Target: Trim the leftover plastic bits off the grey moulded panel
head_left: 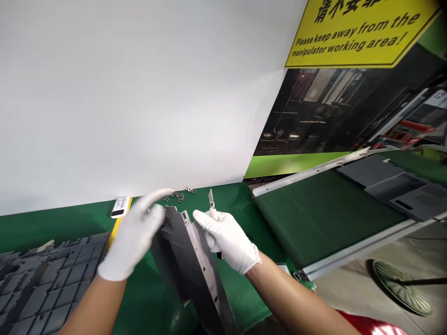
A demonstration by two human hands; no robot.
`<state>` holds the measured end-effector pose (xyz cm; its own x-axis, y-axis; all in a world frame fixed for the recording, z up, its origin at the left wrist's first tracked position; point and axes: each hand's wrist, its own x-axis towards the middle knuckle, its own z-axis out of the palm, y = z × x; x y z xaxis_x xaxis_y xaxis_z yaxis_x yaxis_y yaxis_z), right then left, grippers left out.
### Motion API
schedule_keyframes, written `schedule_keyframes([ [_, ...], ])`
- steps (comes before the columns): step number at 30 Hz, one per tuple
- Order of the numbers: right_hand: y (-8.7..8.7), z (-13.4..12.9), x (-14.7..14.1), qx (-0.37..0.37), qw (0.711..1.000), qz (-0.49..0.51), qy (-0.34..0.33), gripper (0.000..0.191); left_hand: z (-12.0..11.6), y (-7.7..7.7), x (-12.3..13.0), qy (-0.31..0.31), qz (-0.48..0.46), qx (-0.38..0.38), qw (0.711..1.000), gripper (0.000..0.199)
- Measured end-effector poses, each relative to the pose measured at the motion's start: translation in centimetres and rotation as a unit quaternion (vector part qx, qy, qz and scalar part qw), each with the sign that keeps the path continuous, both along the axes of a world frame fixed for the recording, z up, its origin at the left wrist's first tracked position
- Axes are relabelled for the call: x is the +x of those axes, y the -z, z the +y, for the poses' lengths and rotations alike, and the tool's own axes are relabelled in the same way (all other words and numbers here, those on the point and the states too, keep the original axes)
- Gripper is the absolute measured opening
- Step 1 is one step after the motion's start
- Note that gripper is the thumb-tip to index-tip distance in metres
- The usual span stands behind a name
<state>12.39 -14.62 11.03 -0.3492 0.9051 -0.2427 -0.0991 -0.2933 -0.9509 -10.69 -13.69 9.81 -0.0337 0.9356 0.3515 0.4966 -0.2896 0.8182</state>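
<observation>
A long dark grey plastic part (186, 260) stands tilted between my hands, its narrow side edge with slots and holes facing up. My right hand (232, 239) is closed around a craft knife (212, 207), whose blade points up. The fingers of that hand are close against the part's right side; whether they grip it too is hidden. At the upper left end of the part is my left hand (134, 237), blurred by motion, index finger stretched out and apart from the thumb. Several small metal clips (179, 196) lie behind it on the green table.
Grey moulded plastic parts (70, 274) lie at the left. A white and yellow object (121, 206) rests by the white wall (122, 93). To the right, a green conveyor belt (314, 218) carries another grey part (394, 186). A round ribbed base (401, 286) stands on the floor.
</observation>
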Motion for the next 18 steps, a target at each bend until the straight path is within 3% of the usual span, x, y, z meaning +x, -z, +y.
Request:
schedule_keyframes([
  [2, 1.3, -0.5, -0.2, -0.01, 0.997, 0.069, 0.032, 0.045, -0.5, -1.3, 3.1, 0.045, -0.015, -0.03, 0.998, 0.027],
  [5, 3.7, -1.8, 1.1, -0.026, 0.99, 0.1, 0.092, 0.052, 0.4, -1.4, 5.4, 0.026, -0.094, -0.035, 0.995, 0.042],
  [8, 5.0, -3.1, 3.0, -0.022, 0.998, 0.031, 0.048, 0.061, 2.2, -0.8, 4.9, -0.007, -0.165, -0.024, 0.986, 0.038],
  [11, 4.9, -3.9, 3.4, 0.007, 0.999, -0.04, -0.019, 0.063, 3.7, -0.4, 3.5, 0.019, -0.227, -0.024, 0.973, 0.038],
  [15, 5.4, -4.7, 1.8, -0.03, 0.998, -0.047, -0.011, 0.072, 5.4, 0.3, 2.3, 0.039, -0.293, 0.002, 0.955, 0.042],
  [18, 6.2, -5.5, 0.3, -0.071, 0.996, -0.045, -0.02, 0.072, 6.4, 0.9, 1.8, -0.013, -0.304, 0.016, 0.952, 0.042],
])
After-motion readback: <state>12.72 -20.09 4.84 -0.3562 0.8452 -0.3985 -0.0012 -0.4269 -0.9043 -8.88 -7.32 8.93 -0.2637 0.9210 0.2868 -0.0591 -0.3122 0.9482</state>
